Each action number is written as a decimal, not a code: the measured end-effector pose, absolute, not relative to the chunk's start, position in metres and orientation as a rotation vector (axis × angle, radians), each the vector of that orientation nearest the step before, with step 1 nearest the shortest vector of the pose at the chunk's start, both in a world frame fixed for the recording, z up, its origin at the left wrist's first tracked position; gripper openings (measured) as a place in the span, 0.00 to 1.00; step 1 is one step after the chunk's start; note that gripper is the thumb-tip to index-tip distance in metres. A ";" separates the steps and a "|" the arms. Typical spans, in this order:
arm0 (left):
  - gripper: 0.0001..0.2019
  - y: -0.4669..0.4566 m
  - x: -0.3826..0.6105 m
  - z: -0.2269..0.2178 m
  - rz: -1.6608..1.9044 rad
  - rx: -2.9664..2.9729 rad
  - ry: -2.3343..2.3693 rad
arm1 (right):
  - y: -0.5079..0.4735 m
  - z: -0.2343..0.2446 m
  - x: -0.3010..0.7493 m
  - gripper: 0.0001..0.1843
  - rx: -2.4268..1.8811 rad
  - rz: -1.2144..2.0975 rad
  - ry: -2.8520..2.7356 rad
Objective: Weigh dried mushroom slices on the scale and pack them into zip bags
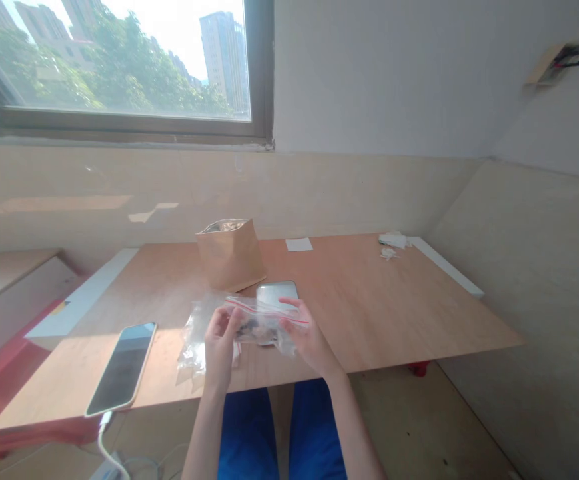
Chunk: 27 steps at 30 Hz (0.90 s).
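While our left hand (219, 340) pinches one edge of the red-striped zip bag (272, 319) and our right hand (309, 328) grips the other, we hold it just above the plywood table (369, 313); a loosened grip could drop it onto the smartphone (278, 292) beneath; an unsealed closure, which we cannot confirm, could spill its dark contents (247, 328).
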State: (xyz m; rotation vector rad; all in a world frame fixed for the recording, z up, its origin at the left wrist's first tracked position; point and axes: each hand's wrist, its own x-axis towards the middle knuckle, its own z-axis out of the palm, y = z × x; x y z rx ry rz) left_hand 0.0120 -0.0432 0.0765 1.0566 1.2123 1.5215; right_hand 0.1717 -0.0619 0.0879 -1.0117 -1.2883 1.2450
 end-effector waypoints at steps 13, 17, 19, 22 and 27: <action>0.17 -0.051 0.023 0.080 1.734 0.803 1.302 | -0.049 0.070 0.169 0.19 -1.026 1.193 -0.976; 0.18 -0.052 0.028 0.083 1.797 0.755 1.345 | -0.051 0.073 0.169 0.20 -1.016 1.206 -1.030; 0.17 -0.052 0.028 0.084 1.818 0.777 1.363 | -0.053 0.075 0.169 0.20 -1.019 1.195 -1.053; 0.17 -0.052 0.024 0.085 1.825 0.848 1.420 | -0.057 0.081 0.168 0.22 -1.021 1.168 -1.117; 0.17 -0.055 0.016 0.087 1.732 0.910 1.496 | -0.062 0.090 0.159 0.27 -1.122 0.966 -1.060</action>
